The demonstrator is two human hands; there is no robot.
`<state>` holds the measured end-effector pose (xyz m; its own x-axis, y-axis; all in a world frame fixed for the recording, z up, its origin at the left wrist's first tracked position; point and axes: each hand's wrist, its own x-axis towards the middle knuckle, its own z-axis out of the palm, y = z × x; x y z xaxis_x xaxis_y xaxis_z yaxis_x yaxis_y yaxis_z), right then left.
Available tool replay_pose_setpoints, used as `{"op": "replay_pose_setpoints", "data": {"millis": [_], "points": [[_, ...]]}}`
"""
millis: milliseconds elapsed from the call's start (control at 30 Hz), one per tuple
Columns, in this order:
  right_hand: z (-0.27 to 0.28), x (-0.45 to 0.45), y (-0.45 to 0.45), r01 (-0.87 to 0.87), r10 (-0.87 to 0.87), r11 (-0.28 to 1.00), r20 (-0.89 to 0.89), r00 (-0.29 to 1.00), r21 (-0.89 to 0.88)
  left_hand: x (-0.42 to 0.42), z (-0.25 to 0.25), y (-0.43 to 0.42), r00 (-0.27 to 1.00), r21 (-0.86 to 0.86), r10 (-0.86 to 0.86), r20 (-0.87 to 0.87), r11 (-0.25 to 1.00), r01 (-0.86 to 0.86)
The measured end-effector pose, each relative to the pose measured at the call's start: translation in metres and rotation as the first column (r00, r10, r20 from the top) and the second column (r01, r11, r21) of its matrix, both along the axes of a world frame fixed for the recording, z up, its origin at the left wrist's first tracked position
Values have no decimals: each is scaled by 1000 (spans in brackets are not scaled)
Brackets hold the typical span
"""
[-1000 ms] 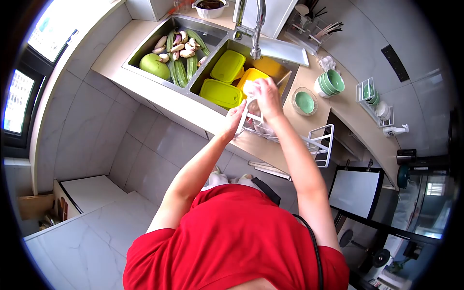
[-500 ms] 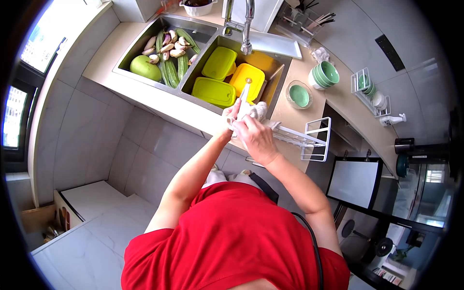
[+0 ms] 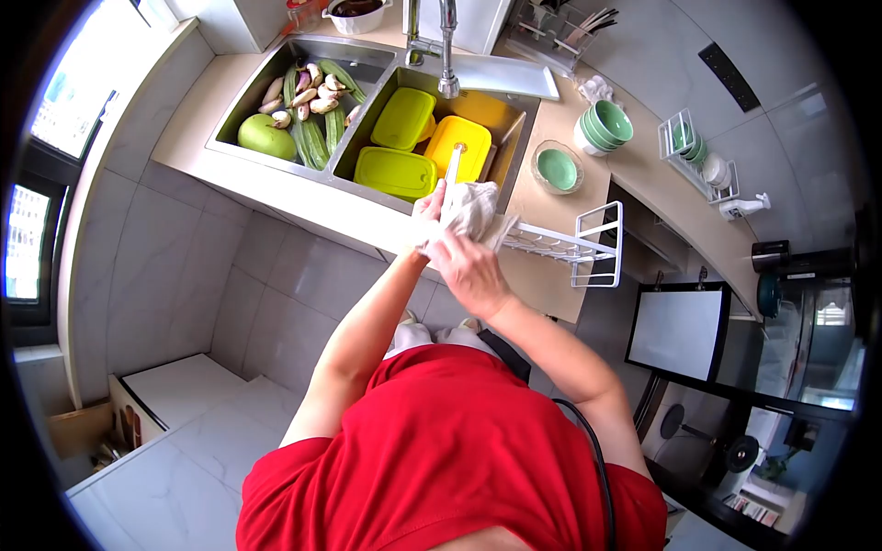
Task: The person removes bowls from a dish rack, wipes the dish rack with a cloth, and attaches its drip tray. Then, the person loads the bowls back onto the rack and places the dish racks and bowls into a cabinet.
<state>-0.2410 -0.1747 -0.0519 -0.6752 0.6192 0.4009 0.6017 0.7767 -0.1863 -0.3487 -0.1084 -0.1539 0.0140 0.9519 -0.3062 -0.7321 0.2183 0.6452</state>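
Note:
A slim, whitish utensil points up from my left hand, which is closed around its lower part; its exact kind is unclear. My right hand is closed on a crumpled white cloth that wraps around the utensil and hides its lower end. Both hands are close together in front of the sink's near edge. Behind the utensil, a yellow container sits in the right basin, alongside a yellow-green lidded box and another yellow-green box.
Gourds, eggplants and a round green fruit fill the left basin. A faucet rises behind. To the right are a glass bowl with a green dish, stacked green bowls and a white wire rack at the counter edge.
The cloth has shifted up and spread more over the utensil. My right hand has moved slightly left and down. The whole view has shifted a little.

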Motion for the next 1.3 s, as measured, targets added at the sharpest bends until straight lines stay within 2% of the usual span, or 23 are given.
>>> {"op": "replay_pose_setpoints", "data": {"millis": [67, 100, 167, 233, 300, 333, 367, 467, 500, 567, 633, 700, 733, 767, 833, 900, 967, 1000, 1033, 1100, 1200, 1233, 1300], "points": [[-22, 13, -21, -8, 8, 999, 5, 1000, 37, 1, 5, -1, 994, -50, -8, -110, 999, 2], [-37, 27, -30, 28, -28, 998, -9, 1000, -65, 5, 30, -10, 996, -40, 18, -88, 999, -22], [-37, 40, -26, 61, -64, 986, -15, 998, -155, -4, 13, -7, 964, -1, -47, -263, 999, 49], [-11, 40, -29, 150, -195, 971, -255, 947, -185, -3, 17, -7, 961, -48, -50, -272, 998, 39], [9, 25, -13, 174, -209, 976, -349, 913, -130, 0, 16, -7, 984, 16, -62, -167, 998, 66], [1, 15, -4, 185, -225, 970, -302, 927, -156, 0, 14, -7, 987, 66, -48, -151, 996, 59], [-11, 10, 1, 205, -247, 962, -250, 936, -181, 1, 13, -7, 967, 92, 8, -254, 996, 16], [-16, 22, -8, 168, -215, 966, -249, 944, -196, 3, 24, -7, 979, -8, -49, -200, 999, 48], [-15, 34, -15, 190, -234, 963, -243, 941, -190, 2, 26, -7, 946, -37, -84, -312, 996, 76], [-10, 65, -27, 127, -247, 927, -322, 914, -353, 6, 28, -7, 899, 4, -31, -437, 999, 37], [3, 97, -33, 230, -425, 869, -421, 802, -439, -1, 20, 0, 969, 11, -63, -238, 998, 68], [15, 139, -36, 311, -577, 793, -485, 657, -523, -3, 13, 4, 977, 23, -24, -212, 999, 29], [35, 159, -37, 430, -700, 694, -399, 592, -577, -4, 22, 5, 950, -30, -28, -309, 999, 20], [35, 184, -34, 520, -738, 674, -445, 507, -525, -5, 31, 7, 915, -81, -39, -402, 997, 6], [49, 224, -29, 753, -866, 498, -204, 456, -430, -11, 38, 12, 865, -81, -89, -495, 995, 55], [26, 257, -13, 841, -910, 402, -58, 410, -361, -5, 55, 16, 672, -126, -156, -724, 988, 94], [18, 272, 2, 630, -838, 403, 10, 546, -664, -2, 65, 18, 659, -178, -225, -718, 974, 138], [1, 274, 7, 494, -781, 532, -171, 601, -688, -1, 69, 16, 633, -115, -209, -745, 976, 187], [7, 272, 13, 451, -782, 434, -77, 619, -780, 0, 70, 15, 607, -54, -190, -772, 970, 235], [-13, 279, 22, 284, -748, 499, -241, 618, -819, -1, 72, 13, 595, -43, -190, -781, 967, 252], [-22, 289, 13, 162, -678, 570, -350, 647, -805, -2, 85, -1, 730, 49, -152, -667, 968, 246], [-21, 286, 7, 155, -674, 570, -351, 650, -807, -4, 86, -8, 728, 47, -148, -669, 970, 240], [-15, 282, -8, 190, -662, 605, -357, 659, -773, -12, 84, -22, 746, 195, -103, -658, 933, 301]]}}
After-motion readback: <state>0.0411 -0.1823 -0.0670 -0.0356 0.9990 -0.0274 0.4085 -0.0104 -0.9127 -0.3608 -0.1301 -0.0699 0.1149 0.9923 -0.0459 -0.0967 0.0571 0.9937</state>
